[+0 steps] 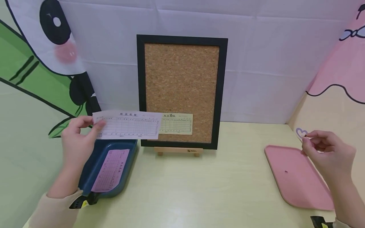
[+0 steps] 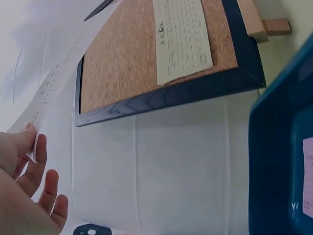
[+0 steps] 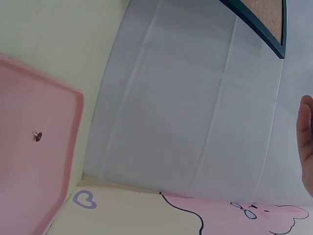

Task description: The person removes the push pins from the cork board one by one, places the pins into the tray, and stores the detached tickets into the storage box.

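Observation:
My left hand [image 1: 78, 139] pinches a white printed receipt slip [image 1: 128, 126] by its left end, thumb in front. The slip hangs before the lower left of a framed corkboard [image 1: 181, 85]. It overlaps the left part of a yellow receipt slip [image 1: 176, 124], which a thumbtack [image 2: 160, 29] fixes to the cork. At the right, my right hand [image 1: 330, 155] is raised over a pink tray [image 1: 302, 190], thumb and forefinger together on a tiny dark thing that looks like a thumbtack. Another thumbtack [image 3: 37, 136] lies on that tray. The right wrist view cuts off most of the right hand.
A blue tray [image 1: 132, 164] stands at the left under my left forearm, with a pink receipt slip [image 1: 111, 171] in it. The corkboard leans on a small wooden easel [image 1: 178, 150]. Behind the table hangs a pale cloth [image 1: 256, 63] with cartoon figures.

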{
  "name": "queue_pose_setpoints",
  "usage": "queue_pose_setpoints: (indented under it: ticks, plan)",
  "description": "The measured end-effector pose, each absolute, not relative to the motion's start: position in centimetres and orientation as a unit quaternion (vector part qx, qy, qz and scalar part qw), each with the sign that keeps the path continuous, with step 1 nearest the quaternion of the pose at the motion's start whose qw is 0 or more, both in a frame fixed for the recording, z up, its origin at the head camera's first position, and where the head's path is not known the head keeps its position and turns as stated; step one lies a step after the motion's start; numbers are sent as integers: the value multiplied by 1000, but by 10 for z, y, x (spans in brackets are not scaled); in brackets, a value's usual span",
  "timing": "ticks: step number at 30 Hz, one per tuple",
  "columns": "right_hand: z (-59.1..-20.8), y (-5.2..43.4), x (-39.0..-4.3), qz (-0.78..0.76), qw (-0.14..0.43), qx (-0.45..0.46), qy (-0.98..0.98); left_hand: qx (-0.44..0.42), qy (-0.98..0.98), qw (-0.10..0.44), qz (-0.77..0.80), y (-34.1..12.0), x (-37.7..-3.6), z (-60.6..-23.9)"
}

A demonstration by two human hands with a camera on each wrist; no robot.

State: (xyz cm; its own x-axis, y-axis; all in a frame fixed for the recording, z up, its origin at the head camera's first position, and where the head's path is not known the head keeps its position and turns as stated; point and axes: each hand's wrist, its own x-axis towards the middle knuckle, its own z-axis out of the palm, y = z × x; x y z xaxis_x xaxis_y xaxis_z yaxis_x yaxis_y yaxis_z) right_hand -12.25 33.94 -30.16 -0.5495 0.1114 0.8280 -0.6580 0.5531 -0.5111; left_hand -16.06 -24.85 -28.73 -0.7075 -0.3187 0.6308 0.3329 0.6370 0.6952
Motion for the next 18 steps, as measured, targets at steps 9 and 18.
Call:
queue_pose_setpoints:
  ticks: [9,18]
  plan:
    - [-321,357,-108,431,406,129,-795,24,-836,373,-403,-278,-153,-299]
    - [-338,377,-99,416,369,48,-830,29,-864,344,-367,-306,-153,-310]
